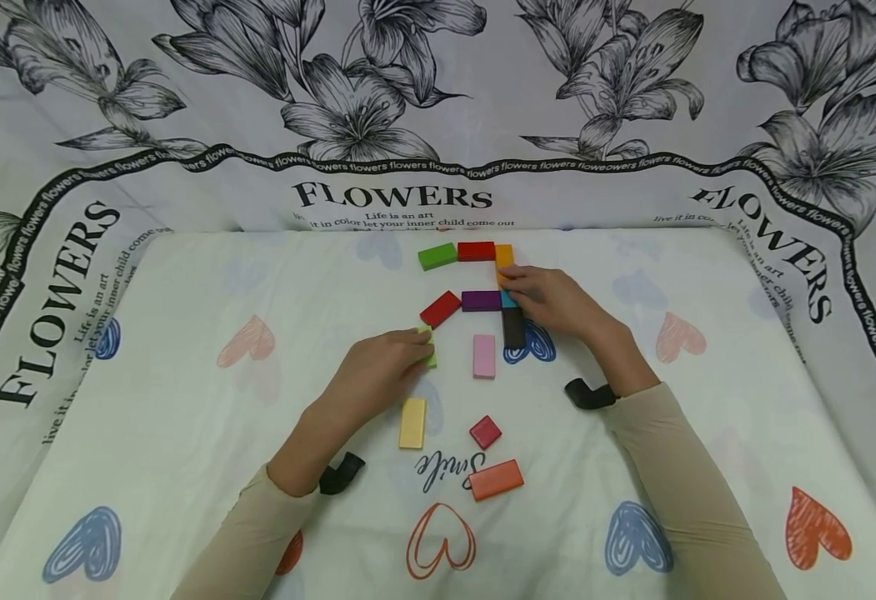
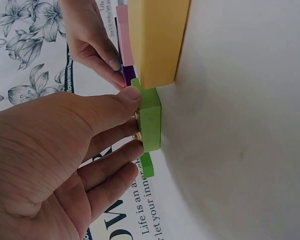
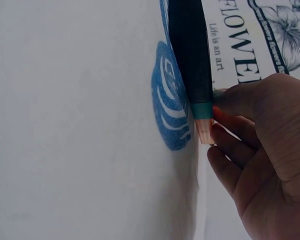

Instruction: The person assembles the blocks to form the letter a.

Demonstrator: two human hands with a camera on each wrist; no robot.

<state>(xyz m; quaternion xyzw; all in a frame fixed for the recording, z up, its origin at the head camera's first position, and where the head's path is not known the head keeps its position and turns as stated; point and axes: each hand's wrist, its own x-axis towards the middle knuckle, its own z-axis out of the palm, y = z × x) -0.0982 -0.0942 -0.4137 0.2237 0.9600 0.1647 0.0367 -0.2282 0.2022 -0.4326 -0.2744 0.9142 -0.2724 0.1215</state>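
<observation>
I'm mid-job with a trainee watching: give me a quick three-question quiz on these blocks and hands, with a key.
1. In the left wrist view, what does the left hand pinch?
2. True or false: the pink block lies apart from the yellow block.
3. Fill the gap: the black block lies nearer the ____ hand.

Key:
1. The light green block.
2. True.
3. Right; the right hand is just beside it.
</observation>
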